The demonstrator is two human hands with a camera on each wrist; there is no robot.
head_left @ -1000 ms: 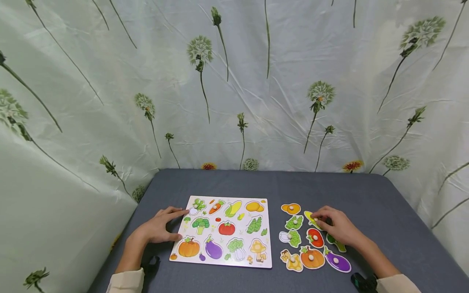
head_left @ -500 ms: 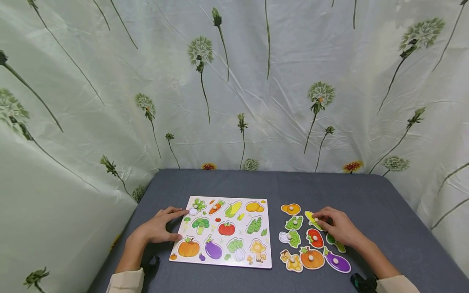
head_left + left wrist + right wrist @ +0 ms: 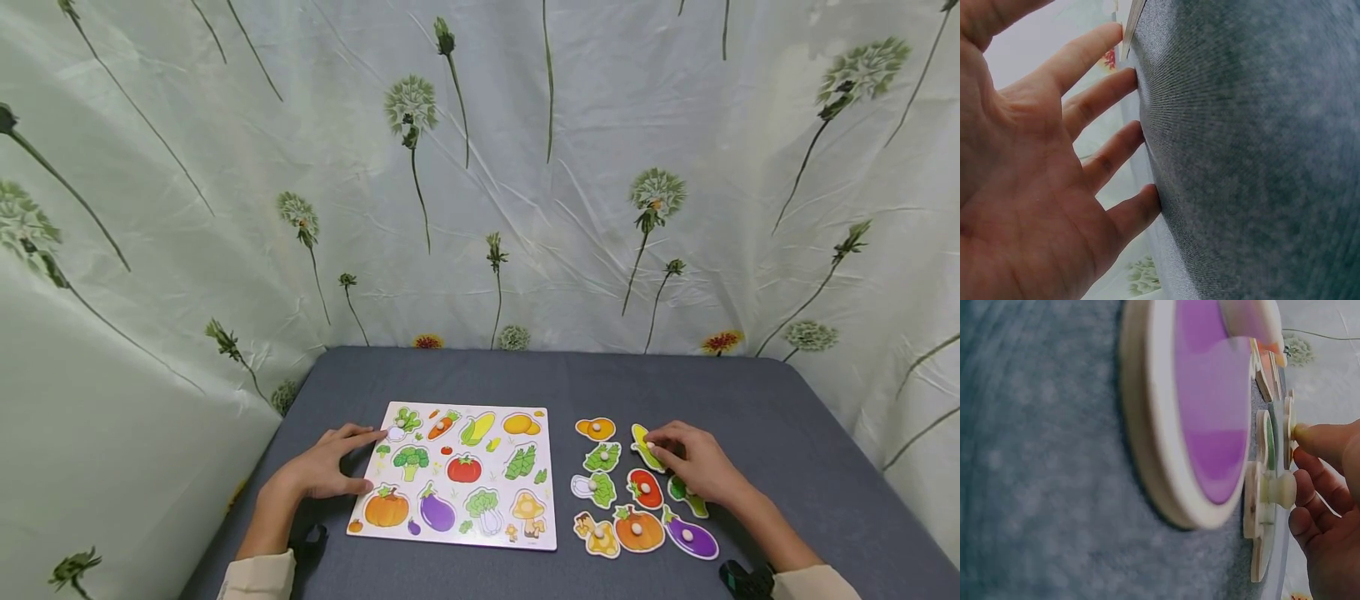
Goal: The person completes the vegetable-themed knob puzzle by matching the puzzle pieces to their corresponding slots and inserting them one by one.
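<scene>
A white puzzle board (image 3: 442,533) with printed vegetables lies on the table. My left hand (image 3: 322,463) rests at its left edge, fingers spread, with thumb and a fingertip touching the border. On the right, my right hand (image 3: 701,461) pinches the knob of a yellow corn puzzle piece (image 3: 640,442), partly covered by the fingers. In the right wrist view the corn piece (image 3: 1289,422) is seen edge-on at the fingertips. A broccoli piece (image 3: 693,502) lies under the same hand, its knob (image 3: 1282,490) close to the other fingers. Nearest that camera is the eggplant piece (image 3: 1216,459).
More knobbed pieces lie right of the board: potato-like (image 3: 596,428), leafy green (image 3: 602,456), bok choy (image 3: 594,489), tomato (image 3: 647,478), pumpkin (image 3: 639,540) and mushroom (image 3: 602,542). A flowered curtain (image 3: 555,208) hangs behind the grey table (image 3: 592,375).
The corn piece has turned more upright and shifted slightly right with my right hand. My left hand and the board have stayed in place.
</scene>
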